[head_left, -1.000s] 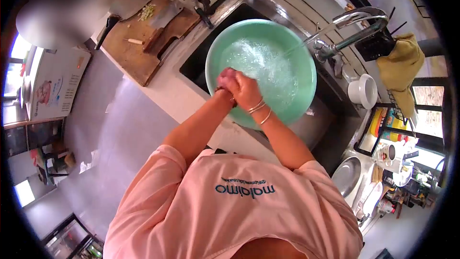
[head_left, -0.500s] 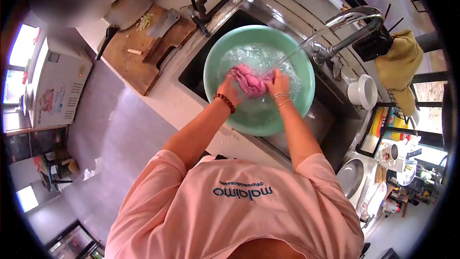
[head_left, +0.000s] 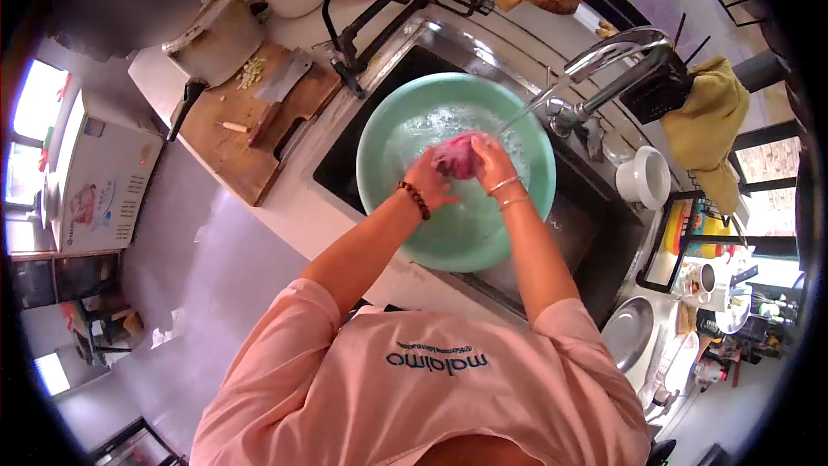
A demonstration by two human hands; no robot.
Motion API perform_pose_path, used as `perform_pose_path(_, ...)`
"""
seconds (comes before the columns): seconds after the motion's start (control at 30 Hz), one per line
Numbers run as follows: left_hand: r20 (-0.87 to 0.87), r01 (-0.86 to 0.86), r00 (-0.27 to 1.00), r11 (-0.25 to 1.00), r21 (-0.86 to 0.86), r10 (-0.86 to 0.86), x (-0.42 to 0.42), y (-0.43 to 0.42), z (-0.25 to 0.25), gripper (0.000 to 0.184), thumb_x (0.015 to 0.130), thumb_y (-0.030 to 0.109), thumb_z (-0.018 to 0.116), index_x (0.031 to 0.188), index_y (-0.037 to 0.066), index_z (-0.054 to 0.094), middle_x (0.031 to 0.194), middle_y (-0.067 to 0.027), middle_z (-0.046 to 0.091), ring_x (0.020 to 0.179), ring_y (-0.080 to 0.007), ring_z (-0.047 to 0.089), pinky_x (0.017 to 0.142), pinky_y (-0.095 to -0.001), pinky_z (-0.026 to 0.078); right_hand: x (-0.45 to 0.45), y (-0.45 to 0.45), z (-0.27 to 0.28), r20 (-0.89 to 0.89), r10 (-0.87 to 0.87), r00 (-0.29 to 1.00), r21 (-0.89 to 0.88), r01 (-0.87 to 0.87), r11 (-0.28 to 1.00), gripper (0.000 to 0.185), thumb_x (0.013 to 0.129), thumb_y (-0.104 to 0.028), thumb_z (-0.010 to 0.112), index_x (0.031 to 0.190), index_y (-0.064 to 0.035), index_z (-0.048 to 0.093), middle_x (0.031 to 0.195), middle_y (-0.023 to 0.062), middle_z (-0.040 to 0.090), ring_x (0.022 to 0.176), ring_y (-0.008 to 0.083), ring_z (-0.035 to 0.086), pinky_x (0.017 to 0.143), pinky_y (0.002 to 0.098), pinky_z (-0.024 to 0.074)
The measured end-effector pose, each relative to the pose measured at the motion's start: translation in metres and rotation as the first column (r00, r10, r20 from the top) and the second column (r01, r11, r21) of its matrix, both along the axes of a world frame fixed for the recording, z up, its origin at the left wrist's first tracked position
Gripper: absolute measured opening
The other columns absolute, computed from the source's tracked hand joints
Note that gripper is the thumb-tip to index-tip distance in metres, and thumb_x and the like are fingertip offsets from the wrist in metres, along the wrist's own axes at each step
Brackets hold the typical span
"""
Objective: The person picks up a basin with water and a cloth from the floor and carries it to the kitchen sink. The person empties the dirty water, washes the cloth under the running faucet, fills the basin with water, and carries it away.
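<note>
A soft pink lump [head_left: 458, 156], possibly raw meat, is bunched up over the water in a mint-green basin [head_left: 369, 134]. My right hand [head_left: 492, 162] is wrapped round its right side. At its left side my left hand [head_left: 429, 176] grips it with curled fingers, the thumb pointing out over the water. Water runs from the chrome faucet [head_left: 617, 50] into the basin, close to my right hand. Foam and ripples cover part of the water. Fingers hide much of the lump.
The basin stands in a sink [head_left: 604, 237]. On the left are a wooden cutting board [head_left: 226, 142], a cleaver [head_left: 283, 78], chopped pale bits and a pot [head_left: 216, 34]. A white bowl [head_left: 642, 178] and a metal plate [head_left: 628, 333] are on the right.
Both hands have come closer together, and the pink lump is squeezed into a more compact bunch, slightly further right within the basin. The whole view has shifted a little.
</note>
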State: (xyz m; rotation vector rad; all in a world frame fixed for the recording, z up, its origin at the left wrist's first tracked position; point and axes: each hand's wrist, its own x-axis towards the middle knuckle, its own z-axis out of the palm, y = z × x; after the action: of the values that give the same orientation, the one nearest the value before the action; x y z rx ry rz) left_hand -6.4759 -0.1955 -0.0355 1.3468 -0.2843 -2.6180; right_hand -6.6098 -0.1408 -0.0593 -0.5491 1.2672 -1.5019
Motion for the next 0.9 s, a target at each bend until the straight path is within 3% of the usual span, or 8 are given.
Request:
perform_pose_path(0.07, -0.265, 0.006, 0.964, 0.999, -0.041, -0.017, -0.017, -0.010, -0.021, 0.054, 0.080, 0.047, 0.029, 0.115, 0.007, 0.032, 0.115, -0.0147, 0.036, 0.109, -0.0310, 0.031, 0.086, -0.0546, 0.023, 0.025, 0.006, 0.055, 0.235, -0.106, 0.966, -0.037, 0.118, 0.992, 0.025, 0.079, -0.031, 0.045, 0.085, -0.0075, 0.048, 0.067, -0.0016, 0.048, 0.053, 0.0056, 0.043, 0.043, 0.0171, 0.0337)
perform_pose_path(0.1, -0.156, -0.044, 0.986, 0.995, 0.089, 0.058, -0.024, -0.011, 0.001, 0.045, 0.082, 0.043, 0.029, 0.105, 0.007, 0.042, 0.104, -0.0126, 0.046, 0.096, -0.0292, 0.044, 0.084, -0.0496, 0.030, 0.023, 0.012, 0.056, 0.228, -0.111, 0.967, -0.041, 0.123, 0.992, 0.025, 0.079, -0.031, 0.045, 0.085, -0.0075, 0.048, 0.067, -0.0016, 0.048, 0.053, 0.0056, 0.043, 0.043, 0.0171, 0.0337)
perform_pose_path(0.27, -0.471, 0.097, 0.879, 0.995, 0.022, -0.075, -0.043, -0.013, -0.004, 0.035, 0.084, 0.034, 0.030, 0.099, 0.005, 0.045, 0.096, -0.0107, 0.050, 0.088, -0.0225, 0.049, 0.081, -0.0402, 0.038, 0.002, 0.023, 0.052, 0.207, 0.091, 0.974, -0.060, -0.081, 0.995, 0.026, 0.079, -0.029, 0.045, 0.094, -0.0080, 0.047, 0.078, 0.0009, 0.050, 0.069, 0.0096, 0.049, 0.063, 0.0211, 0.0409)
perform_pose_path(0.33, -0.382, 0.011, 0.924, 0.999, 0.033, 0.002, -0.053, -0.012, -0.023, 0.028, 0.084, 0.024, 0.031, 0.098, 0.003, 0.045, 0.096, -0.0102, 0.051, 0.088, -0.0231, 0.049, 0.082, -0.0401, 0.038, -0.003, 0.022, 0.059, 0.145, 0.003, 0.989, -0.108, 0.013, 0.994, 0.026, 0.078, -0.026, 0.048, 0.096, -0.0066, 0.046, 0.082, 0.0029, 0.051, 0.076, 0.0108, 0.049, 0.070, 0.0237, 0.0402)
perform_pose_path(0.43, -0.376, 0.074, 0.925, 0.996, 0.052, -0.049, -0.049, -0.005, -0.003, 0.026, 0.084, 0.018, 0.031, 0.102, 0.003, 0.044, 0.100, -0.0099, 0.050, 0.089, -0.0231, 0.050, 0.082, -0.0393, 0.039, -0.037, 0.024, 0.027, -0.359, -0.078, 0.930, -0.075, 0.054, 0.996, 0.030, 0.075, -0.020, 0.052, 0.097, -0.0012, 0.044, 0.087, 0.0053, 0.050, 0.077, 0.0114, 0.048, 0.070, 0.0230, 0.0398)
perform_pose_path(0.6, -0.510, 0.144, 0.860, 0.959, 0.245, 0.001, -0.047, -0.001, -0.005, 0.026, 0.081, 0.026, 0.039, 0.099, 0.008, 0.046, 0.098, -0.0071, 0.051, 0.087, -0.0230, 0.050, 0.077, -0.0400, 0.041, -0.038, 0.020, 0.039, -0.554, -0.091, 0.828, -0.057, 0.072, 0.996, 0.030, 0.074, -0.016, 0.054, 0.097, -0.0002, 0.042, 0.085, 0.0084, 0.052, 0.077, 0.0133, 0.050, 0.067, 0.0242, 0.0411)
perform_pose_path(0.67, -0.564, 0.197, 0.822, 0.968, 0.153, -0.078, -0.040, -0.001, -0.002, 0.025, 0.081, 0.028, 0.040, 0.098, 0.010, 0.047, 0.094, -0.0060, 0.052, 0.084, -0.0222, 0.051, 0.074, -0.0392, 0.042, -0.037, 0.021, 0.044, -0.733, 0.127, 0.668, 0.239, 0.078, 0.968, 0.029, 0.073, -0.015, 0.054, 0.096, -0.0009, 0.043, 0.082, 0.0106, 0.054, 0.075, 0.0153, 0.052, 0.066, 0.0252, 0.0413)
perform_pose_path(0.9, -0.553, 0.043, 0.833, 0.994, 0.100, 0.019, -0.033, -0.001, -0.011, 0.017, 0.081, 0.031, 0.041, 0.084, 0.016, 0.049, 0.074, -0.0022, 0.051, 0.064, -0.0182, 0.048, 0.054, -0.0310, 0.041, -0.085, 0.004, 0.012, -0.717, -0.060, 0.694, 0.007, 0.094, 0.996, 0.030, 0.074, -0.019, 0.053, 0.097, -0.0008, 0.044, 0.081, 0.0130, 0.055, 0.076, 0.0194, 0.053, 0.067, 0.0293, 0.0415)
